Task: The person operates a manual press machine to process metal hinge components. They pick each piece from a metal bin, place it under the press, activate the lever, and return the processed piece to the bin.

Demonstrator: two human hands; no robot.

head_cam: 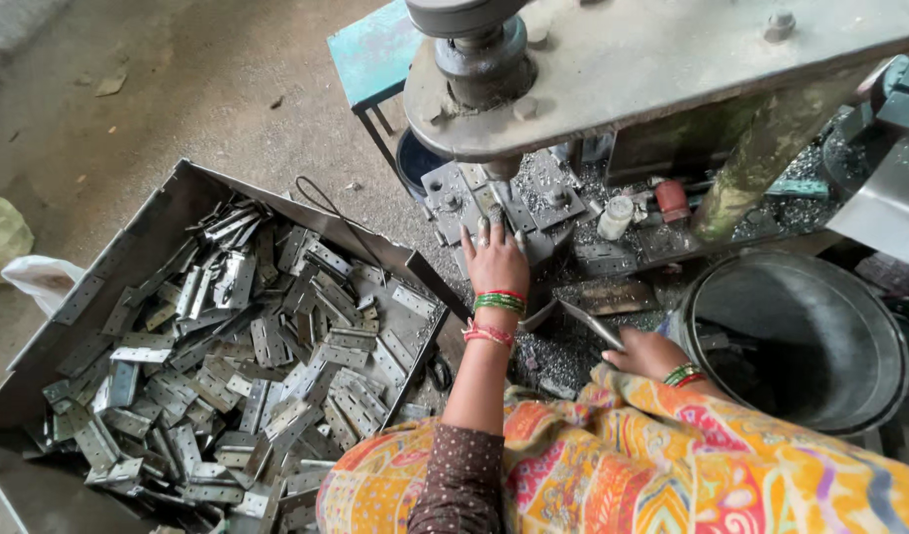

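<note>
Most of the work looks still ahead, I'd judge: the tray (128, 252) on the floor is heaped with flat hinge plates (267, 356), while the bucket (875, 336) by the press (534, 79) looks almost empty, dark inside. The left hand (494, 262) lies with fingers spread on a plate at the die (499, 208) under the ram. The right hand (647, 351) rests by the bucket; its grip I cannot tell.

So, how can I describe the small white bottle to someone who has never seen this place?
Find the big grey press head at the top. On the cluttered bed below it, right of the left hand, stands the white bottle. It is pale and upright, beside a red cylinder, unlike the flat grey metal plates around.
</note>
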